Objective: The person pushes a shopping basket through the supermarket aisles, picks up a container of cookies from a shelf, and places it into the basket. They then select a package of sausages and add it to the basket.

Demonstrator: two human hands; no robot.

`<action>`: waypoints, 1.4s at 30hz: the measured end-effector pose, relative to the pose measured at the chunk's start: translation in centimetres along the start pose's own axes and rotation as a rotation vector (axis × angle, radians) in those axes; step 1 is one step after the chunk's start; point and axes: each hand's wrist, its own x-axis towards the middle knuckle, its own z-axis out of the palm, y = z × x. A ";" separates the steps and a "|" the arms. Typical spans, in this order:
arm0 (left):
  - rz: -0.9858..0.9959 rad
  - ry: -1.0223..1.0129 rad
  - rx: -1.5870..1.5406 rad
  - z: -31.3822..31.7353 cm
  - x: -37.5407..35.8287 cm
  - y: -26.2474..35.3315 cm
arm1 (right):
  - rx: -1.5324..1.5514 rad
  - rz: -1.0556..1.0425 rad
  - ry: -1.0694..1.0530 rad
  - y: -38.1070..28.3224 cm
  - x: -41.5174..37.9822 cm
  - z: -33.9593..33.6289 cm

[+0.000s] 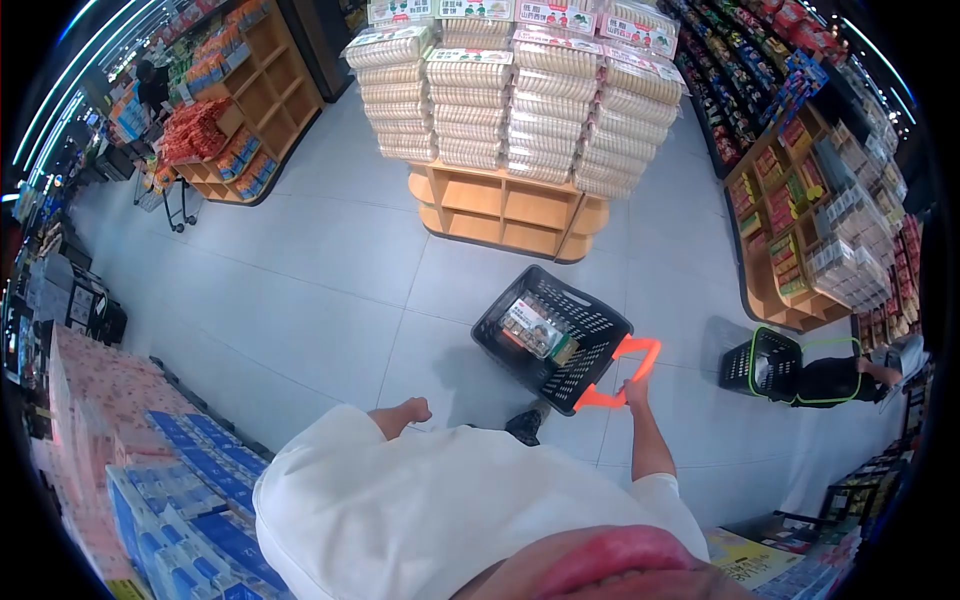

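Note:
My right hand point(636, 392) is closed round the orange handle point(652, 350) of a black shopping basket point(590, 318), which stands tilted on the floor in front of me. Inside the basket lies a clear-packed item with a printed label point(532, 326), and a small green and brown pack point(564, 350) is beside it. My left hand point(408, 413) hangs at my left with its fingers curled in, touching nothing visible; whether anything small is inside cannot be seen.
Ahead, a wooden display point(520, 205) bears tall stacks of packaged biscuits. Shelves stand left point(270, 90) and right point(775, 250). At the right, another person point(835, 378) is beside a black and green basket point(762, 362). Blue and pink boxes point(190, 500) are near me, lower left.

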 end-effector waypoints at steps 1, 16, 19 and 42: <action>-0.018 -0.014 -0.021 -0.9 -0.2 1.0 | 0.014 -0.049 -0.019 -1.4 1.0 1.2; 0.159 0.554 -0.282 -10.3 -1.1 33.0 | -0.021 -0.144 -0.483 -9.4 5.1 21.4; 0.045 0.555 -0.351 -11.8 2.2 31.8 | -0.175 0.037 -0.705 -14.5 3.3 22.9; -0.179 0.686 -0.813 -23.4 5.4 9.7 | -0.710 0.498 -1.420 -28.5 4.4 47.8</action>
